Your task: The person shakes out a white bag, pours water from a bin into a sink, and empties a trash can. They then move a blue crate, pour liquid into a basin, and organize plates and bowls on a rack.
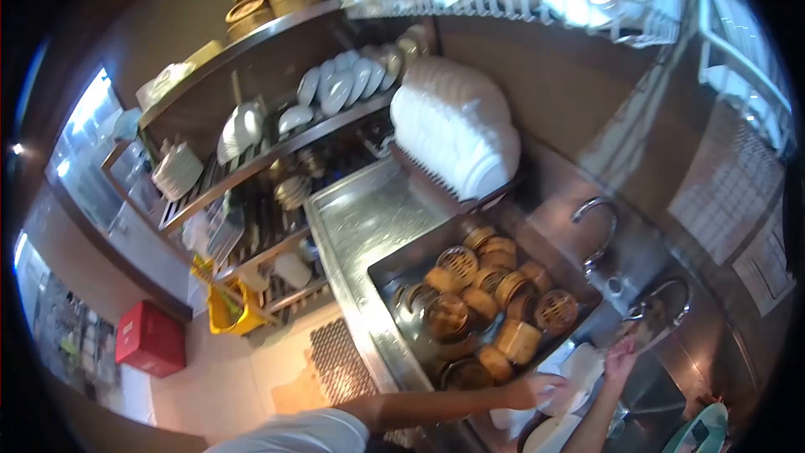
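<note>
In the lower right of the head view, a white dish is tilted between my two hands over the sink. My left hand reaches in from the left, its fingers curled at the near edge of this dish. My right hand is raised beside the dish's far edge, close under the curved faucet. Its fingers are too blurred to make out a grip. More white dishes lie below the hands, partly covered by my right forearm.
Bamboo steamer baskets crowd the adjoining sink basin. A second faucet curves over its back edge. White plates stand upright in a rack beyond the metal drainboard. A green-rimmed container sits bottom right. A yellow bucket and red bin stand on the floor.
</note>
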A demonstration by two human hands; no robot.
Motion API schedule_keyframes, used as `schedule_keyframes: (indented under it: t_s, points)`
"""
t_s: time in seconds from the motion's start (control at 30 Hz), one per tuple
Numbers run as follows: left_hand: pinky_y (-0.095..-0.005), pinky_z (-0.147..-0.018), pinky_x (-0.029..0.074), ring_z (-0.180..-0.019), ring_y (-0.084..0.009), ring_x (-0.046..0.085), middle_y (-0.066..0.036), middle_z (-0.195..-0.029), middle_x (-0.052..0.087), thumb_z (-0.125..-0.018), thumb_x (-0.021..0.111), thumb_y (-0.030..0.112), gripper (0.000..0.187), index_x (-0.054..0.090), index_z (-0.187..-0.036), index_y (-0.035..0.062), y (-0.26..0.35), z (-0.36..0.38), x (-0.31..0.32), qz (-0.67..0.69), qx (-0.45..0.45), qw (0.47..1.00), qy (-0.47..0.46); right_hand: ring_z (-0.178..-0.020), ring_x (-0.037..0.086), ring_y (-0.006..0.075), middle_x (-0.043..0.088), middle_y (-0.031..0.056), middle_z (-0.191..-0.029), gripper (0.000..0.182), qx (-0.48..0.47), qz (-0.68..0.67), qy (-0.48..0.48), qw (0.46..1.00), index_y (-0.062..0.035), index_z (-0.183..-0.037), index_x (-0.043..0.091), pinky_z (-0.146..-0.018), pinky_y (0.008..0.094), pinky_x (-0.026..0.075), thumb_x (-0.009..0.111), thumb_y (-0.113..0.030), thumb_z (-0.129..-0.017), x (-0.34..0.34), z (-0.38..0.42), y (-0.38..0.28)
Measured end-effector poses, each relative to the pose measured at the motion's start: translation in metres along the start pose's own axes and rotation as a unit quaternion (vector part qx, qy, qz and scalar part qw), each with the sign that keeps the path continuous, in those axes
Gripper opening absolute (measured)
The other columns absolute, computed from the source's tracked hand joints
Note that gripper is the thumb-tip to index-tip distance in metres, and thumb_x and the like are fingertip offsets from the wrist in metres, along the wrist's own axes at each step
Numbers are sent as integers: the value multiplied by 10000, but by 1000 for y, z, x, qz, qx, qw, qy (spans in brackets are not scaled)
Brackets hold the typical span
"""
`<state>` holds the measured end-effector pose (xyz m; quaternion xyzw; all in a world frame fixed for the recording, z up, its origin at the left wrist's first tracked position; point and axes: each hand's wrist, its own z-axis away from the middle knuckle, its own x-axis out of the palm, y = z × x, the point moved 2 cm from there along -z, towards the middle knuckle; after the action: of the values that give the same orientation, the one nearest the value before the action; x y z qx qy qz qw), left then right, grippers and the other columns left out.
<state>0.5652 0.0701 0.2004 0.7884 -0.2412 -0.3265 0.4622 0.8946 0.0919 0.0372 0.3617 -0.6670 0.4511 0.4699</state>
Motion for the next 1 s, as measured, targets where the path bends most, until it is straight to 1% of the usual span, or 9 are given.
schedule_keyframes:
  t_s: [0.03, 0.13, 0.17, 0.33, 0.4, 0.73, 0.8, 0.87, 1.0]
  points:
    - [-322, -833, 401, -964, -239, 525, -123, -1009, 564, -835, 489, 136, 249, 519, -1034, -11, -2, -33, 21, 68, -51, 996, -19, -788, 602, 206, 620, 96, -891, 281, -32, 13, 106, 994, -57, -1018, 563, -656, 308, 507, 380, -209, -867, 5, 2, 4]
    - [-305, -854, 390, -974, -212, 516, -89, -1026, 560, -836, 454, 101, 255, 525, -1073, 39, -36, -111, 86, 378, -160, 911, -48, -819, 574, 190, 582, 116, -972, 300, -116, 82, 170, 975, -11, -1042, 534, -693, 307, 492, 398, -202, -855, 50, 9, 18]
    - [-305, -854, 390, -974, -212, 516, -89, -1026, 560, -836, 454, 101, 255, 525, -1073, 39, -42, -125, 103, 383, -155, 908, -65, -920, 546, 195, 539, 125, -1079, 293, -84, 127, 88, 984, -28, -1069, 518, -751, 321, 474, 406, -185, -849, 89, 23, 23]
    - [-296, -866, 391, -967, -251, 527, -139, -1064, 543, -904, 314, 237, 315, 442, -1156, 99, -72, -183, 155, 640, -322, 697, 18, -948, 531, 198, 525, 128, -1095, 306, -56, 114, 152, 980, -62, -1114, 488, -767, 323, 462, 425, -175, -836, 112, 47, 34]
    - [-316, -856, 397, -999, -233, 520, -154, -1086, 538, -873, 372, 283, 327, 461, -1162, 157, -95, -180, 175, 665, -321, 674, 16, -947, 526, 194, 520, 125, -1097, 311, -32, 104, 172, 979, -67, -1126, 476, -773, 319, 454, 425, -179, -840, 108, 48, 33]
    - [-329, -807, 418, -971, -241, 537, -172, -1040, 553, -851, 404, 324, 329, 497, -1117, 155, -79, -177, 153, 305, -393, 863, 84, -872, 515, 148, 501, 82, -1078, 322, -138, 257, 143, 946, -33, -1135, 434, -792, 268, 412, 377, -248, -902, 37, -4, 9]
    - [-332, -797, 423, -965, -243, 540, -176, -1031, 557, -847, 410, 333, 330, 505, -1108, 155, -73, -181, 150, 231, -400, 883, 79, -908, 525, 178, 539, 102, -998, 310, -44, 246, 269, 930, -6, -1096, 458, -801, 284, 428, 356, -216, -892, 3, -5, -1]
    - [-334, -787, 427, -959, -244, 543, -179, -1022, 560, -843, 416, 341, 332, 512, -1099, 154, -69, -187, 153, 180, -400, 896, 70, -925, 530, 211, 517, 105, -1041, 359, -84, 294, 217, 927, -8, -1120, 432, -811, 308, 434, 350, -285, -906, 86, 24, 5]
    - [-361, -749, 438, -889, -278, 562, -191, -935, 576, -829, 437, 357, 329, 539, -1039, 125, -38, -214, 146, 117, -370, 919, 70, -997, 497, 248, 465, 109, -1147, 393, -132, 382, 382, 831, -76, -1268, 305, -826, 336, 427, 333, -239, -912, 205, 53, 39]
